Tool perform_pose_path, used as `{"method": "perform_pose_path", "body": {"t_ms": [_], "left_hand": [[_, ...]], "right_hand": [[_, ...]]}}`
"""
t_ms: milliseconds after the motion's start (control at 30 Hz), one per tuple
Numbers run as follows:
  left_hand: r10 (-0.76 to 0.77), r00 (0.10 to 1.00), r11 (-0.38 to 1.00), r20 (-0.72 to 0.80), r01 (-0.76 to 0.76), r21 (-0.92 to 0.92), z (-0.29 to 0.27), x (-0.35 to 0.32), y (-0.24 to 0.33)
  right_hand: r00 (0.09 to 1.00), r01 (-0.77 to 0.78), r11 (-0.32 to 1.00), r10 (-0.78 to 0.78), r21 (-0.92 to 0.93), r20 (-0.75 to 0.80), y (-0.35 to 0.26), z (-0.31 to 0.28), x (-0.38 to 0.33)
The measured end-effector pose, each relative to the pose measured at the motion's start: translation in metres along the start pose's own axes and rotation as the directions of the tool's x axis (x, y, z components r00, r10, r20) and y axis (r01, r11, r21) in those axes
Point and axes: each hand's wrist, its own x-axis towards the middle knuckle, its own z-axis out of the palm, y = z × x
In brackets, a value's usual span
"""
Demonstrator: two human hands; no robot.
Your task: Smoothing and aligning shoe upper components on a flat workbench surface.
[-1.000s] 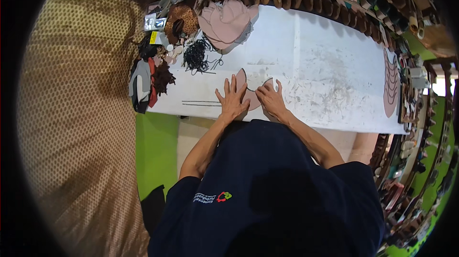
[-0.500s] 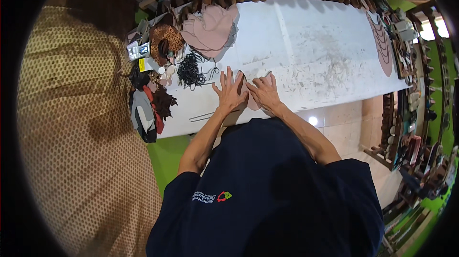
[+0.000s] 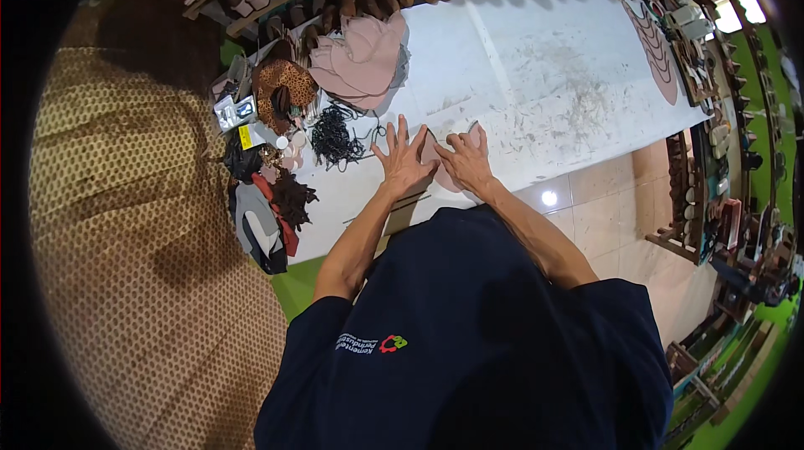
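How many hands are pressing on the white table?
2. The left hand lies flat with fingers spread, and the right hand is beside it; both rest on a pink piece at the near edge of the table.

The person wears a dark navy short-sleeved shirt (image 3: 469, 341). A small logo (image 3: 391, 343) in red and green sits on its chest beside 2 short lines of white lettering. Both forearms are bare below the sleeves, and the left hand (image 3: 404, 161) and right hand (image 3: 466, 162) wear no gloves.
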Motion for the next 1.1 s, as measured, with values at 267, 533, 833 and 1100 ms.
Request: {"method": "perform_pose_path", "body": {"t_ms": [267, 533, 833, 1100], "left_hand": [[-0.025, 1.000, 0.998, -0.016, 0.024, -0.061, -0.001, -0.004, 0.002], [-0.200, 0.978, 0.976, -0.065, 0.193, -0.098, 0.020, -0.026, 0.006], [-0.226, 0.969, 0.959, -0.098, 0.204, -0.199, 0.039, -0.022, 0.008], [-0.425, 0.878, 0.846, -0.219, 0.300, -0.440, 0.038, -0.010, 0.009]], "right_hand": [[0.993, -0.119, 0.986, 0.116, 0.116, 0.030, 0.002, -0.017, -0.010], [0.805, -0.586, 0.811, 0.580, -0.006, -0.126, 0.013, -0.009, -0.046], [0.822, -0.556, 0.825, 0.564, 0.103, -0.079, 0.010, -0.007, -0.045], [0.712, -0.658, 0.699, 0.699, 0.279, -0.071, 0.017, -0.016, -0.038]]}}
